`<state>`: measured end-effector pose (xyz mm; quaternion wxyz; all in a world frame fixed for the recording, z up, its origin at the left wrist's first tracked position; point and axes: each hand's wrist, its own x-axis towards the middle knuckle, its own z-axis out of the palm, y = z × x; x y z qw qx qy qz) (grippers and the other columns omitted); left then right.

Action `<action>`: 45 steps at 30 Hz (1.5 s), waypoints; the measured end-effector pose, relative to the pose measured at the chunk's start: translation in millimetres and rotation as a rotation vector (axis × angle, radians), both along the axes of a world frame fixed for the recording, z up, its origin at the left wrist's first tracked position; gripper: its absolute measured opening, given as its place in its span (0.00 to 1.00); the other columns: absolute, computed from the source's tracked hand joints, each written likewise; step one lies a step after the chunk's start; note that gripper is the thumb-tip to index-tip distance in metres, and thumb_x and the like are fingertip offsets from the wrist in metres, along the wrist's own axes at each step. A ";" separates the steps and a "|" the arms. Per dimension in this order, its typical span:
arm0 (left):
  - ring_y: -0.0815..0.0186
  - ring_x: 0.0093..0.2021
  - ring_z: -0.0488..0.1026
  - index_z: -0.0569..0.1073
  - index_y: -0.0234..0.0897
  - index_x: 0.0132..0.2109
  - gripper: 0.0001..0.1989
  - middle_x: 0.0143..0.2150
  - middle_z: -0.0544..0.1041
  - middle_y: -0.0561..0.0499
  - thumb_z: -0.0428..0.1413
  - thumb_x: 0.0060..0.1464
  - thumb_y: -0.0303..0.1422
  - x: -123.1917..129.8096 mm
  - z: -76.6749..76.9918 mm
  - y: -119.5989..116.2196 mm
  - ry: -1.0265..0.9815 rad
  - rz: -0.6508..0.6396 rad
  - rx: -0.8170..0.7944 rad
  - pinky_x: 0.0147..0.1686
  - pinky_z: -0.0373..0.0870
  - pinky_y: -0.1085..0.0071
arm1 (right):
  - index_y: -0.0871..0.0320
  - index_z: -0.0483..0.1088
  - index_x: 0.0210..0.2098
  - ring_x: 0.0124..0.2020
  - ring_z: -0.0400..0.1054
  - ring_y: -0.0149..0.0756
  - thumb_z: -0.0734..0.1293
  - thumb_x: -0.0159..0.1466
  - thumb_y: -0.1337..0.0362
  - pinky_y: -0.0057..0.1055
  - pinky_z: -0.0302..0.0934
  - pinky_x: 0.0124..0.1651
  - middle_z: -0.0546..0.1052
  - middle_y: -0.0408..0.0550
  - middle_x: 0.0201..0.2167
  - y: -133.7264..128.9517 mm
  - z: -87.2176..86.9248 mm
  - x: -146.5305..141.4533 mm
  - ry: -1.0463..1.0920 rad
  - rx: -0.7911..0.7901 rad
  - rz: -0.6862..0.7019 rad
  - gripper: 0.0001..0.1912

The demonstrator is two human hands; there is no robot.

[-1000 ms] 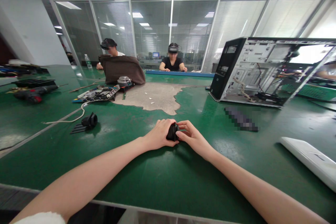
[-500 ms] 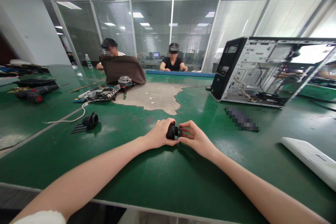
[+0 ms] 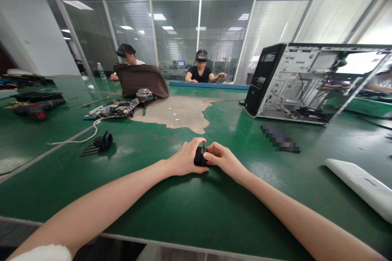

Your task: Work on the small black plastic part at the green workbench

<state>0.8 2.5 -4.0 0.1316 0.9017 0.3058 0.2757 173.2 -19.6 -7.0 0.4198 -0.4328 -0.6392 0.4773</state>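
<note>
Between my two hands, low over the green table [image 3: 171, 212], is a small black part [image 3: 200, 157]. My left hand [image 3: 185, 158] wraps round it from the left, thumb below and fingers above. From the right, my right hand [image 3: 221, 158] presses its bent fingers against the part's right side, and it hides that end. To the left on the table lies another black piece [image 3: 103, 142] with a round collar and flat prongs.
An open computer case [image 3: 266, 81] stands at the right, with a pixelated dark object [image 3: 280, 138] and a white panel [image 3: 361, 185] nearer. A circuit board [image 3: 112, 109], brown chair back [image 3: 141, 80] and power drill [image 3: 38, 108] are left. Two people sit opposite.
My right hand has closed in on the black part, its fingers now bent against it. The person opposite in black has raised one hand. The whole view has shifted slightly.
</note>
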 end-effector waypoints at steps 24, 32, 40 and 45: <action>0.53 0.55 0.57 0.49 0.39 0.57 0.33 0.56 0.60 0.41 0.57 0.49 0.41 -6.9 2.2 -0.5 0.064 -0.078 0.192 0.52 0.53 0.55 | 0.56 0.64 0.33 0.37 0.67 0.34 0.67 0.56 0.59 0.34 0.62 0.43 0.72 0.43 0.34 -7.0 2.9 -1.6 0.071 0.145 0.003 0.10; 0.57 0.51 0.62 0.52 0.39 0.53 0.33 0.50 0.64 0.45 0.60 0.45 0.42 -2.1 -2.9 -0.2 -0.032 -0.063 0.116 0.52 0.53 0.58 | 0.57 0.63 0.40 0.41 0.66 0.35 0.67 0.55 0.60 0.37 0.60 0.47 0.70 0.46 0.38 -6.3 0.3 2.5 0.030 0.123 0.021 0.14; 0.58 0.52 0.62 0.51 0.41 0.54 0.31 0.51 0.63 0.46 0.59 0.47 0.39 -2.1 -4.3 0.3 -0.009 -0.052 0.101 0.52 0.52 0.60 | 0.55 0.60 0.33 0.41 0.65 0.35 0.70 0.51 0.60 0.35 0.62 0.46 0.67 0.42 0.36 -11.1 3.7 -0.6 0.098 0.129 0.065 0.15; 0.58 0.52 0.61 0.51 0.41 0.54 0.31 0.51 0.64 0.46 0.58 0.47 0.38 -2.9 -3.1 0.0 -0.006 -0.066 0.109 0.52 0.52 0.61 | 0.55 0.59 0.32 0.38 0.66 0.34 0.68 0.54 0.57 0.34 0.62 0.42 0.68 0.43 0.35 -11.9 4.9 -0.7 0.086 0.102 0.059 0.14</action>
